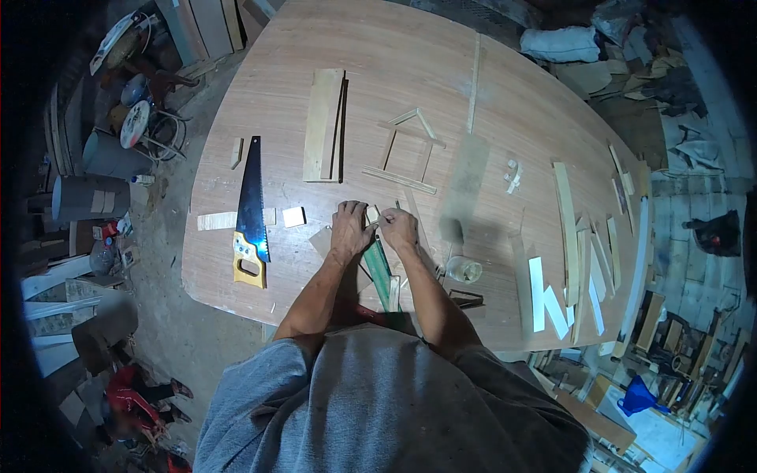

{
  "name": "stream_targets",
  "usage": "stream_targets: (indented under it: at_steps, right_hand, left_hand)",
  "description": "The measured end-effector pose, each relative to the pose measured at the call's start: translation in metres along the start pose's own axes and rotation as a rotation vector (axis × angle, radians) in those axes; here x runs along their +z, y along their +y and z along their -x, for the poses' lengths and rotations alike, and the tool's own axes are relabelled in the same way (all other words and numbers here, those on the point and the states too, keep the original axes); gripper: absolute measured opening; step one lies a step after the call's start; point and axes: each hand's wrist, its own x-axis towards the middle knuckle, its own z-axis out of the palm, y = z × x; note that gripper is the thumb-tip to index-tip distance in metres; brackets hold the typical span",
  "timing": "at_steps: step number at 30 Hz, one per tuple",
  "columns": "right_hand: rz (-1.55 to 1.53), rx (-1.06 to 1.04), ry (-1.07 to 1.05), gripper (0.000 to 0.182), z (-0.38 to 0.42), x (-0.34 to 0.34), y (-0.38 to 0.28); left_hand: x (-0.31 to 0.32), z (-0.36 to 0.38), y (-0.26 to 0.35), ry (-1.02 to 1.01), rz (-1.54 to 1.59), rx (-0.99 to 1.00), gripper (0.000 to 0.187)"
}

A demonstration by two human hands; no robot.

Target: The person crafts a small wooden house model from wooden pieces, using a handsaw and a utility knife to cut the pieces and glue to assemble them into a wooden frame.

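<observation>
My left hand [352, 227] is closed at the near middle of the table, its thumb and fingertips against a small pale wood piece [373, 214]. Close on its right, my right hand [400, 229] has its fingers pinched together at that piece. A thin dark tip, perhaps a pencil, shows above the right knuckles; what these fingers hold is too small to name. Below both hands lies a long green strip [378, 272] with narrow wood sticks beside it. A hand saw [251, 217] with a yellow handle and a small pale block [294, 217] lie to the left.
Boards [322, 126] and a small house-shaped wood frame [406, 150] lie beyond my hands. A clear round container [464, 270] stands to the right, near several wood strips [566, 229]. A person in red [134, 402] is at the lower left, off the table [276, 236].
</observation>
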Motion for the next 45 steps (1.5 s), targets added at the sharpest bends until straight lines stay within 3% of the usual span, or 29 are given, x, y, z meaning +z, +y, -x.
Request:
stream_targets:
  at_steps: [18,21,23,27,34,41,45]
  right_hand:
    - [0.110,-0.116,0.125,0.015,0.008,0.014,0.002]
    - [0.134,-0.125,0.059,0.015,0.007,0.009,0.000]
    - [0.155,-0.142,0.078,0.015,0.004,0.005,-0.001]
    - [0.077,-0.031,0.125,0.018,-0.009,0.002,0.011]
    - [0.086,0.108,-0.062,0.020,-0.017,-0.014,-0.002]
    - [0.133,0.069,-0.090,0.017,-0.018,-0.004,-0.005]
    - [0.108,0.025,-0.044,0.018,-0.018,0.010,0.003]
  left_hand:
    - [0.006,0.001,-0.005,0.048,0.017,0.036,0.053]
    - [0.005,0.001,-0.005,0.008,-0.007,0.028,0.062]
    - [-0.002,0.001,-0.004,-0.031,0.046,0.006,0.082]
    - [-0.030,0.010,-0.006,-0.057,0.011,-0.029,0.103]
    - [-0.055,0.033,-0.036,-0.086,0.010,-0.074,0.092]
    - [-0.041,0.029,-0.039,-0.023,0.026,-0.028,0.072]
    - [-0.032,0.021,-0.018,-0.035,-0.057,0.011,0.072]
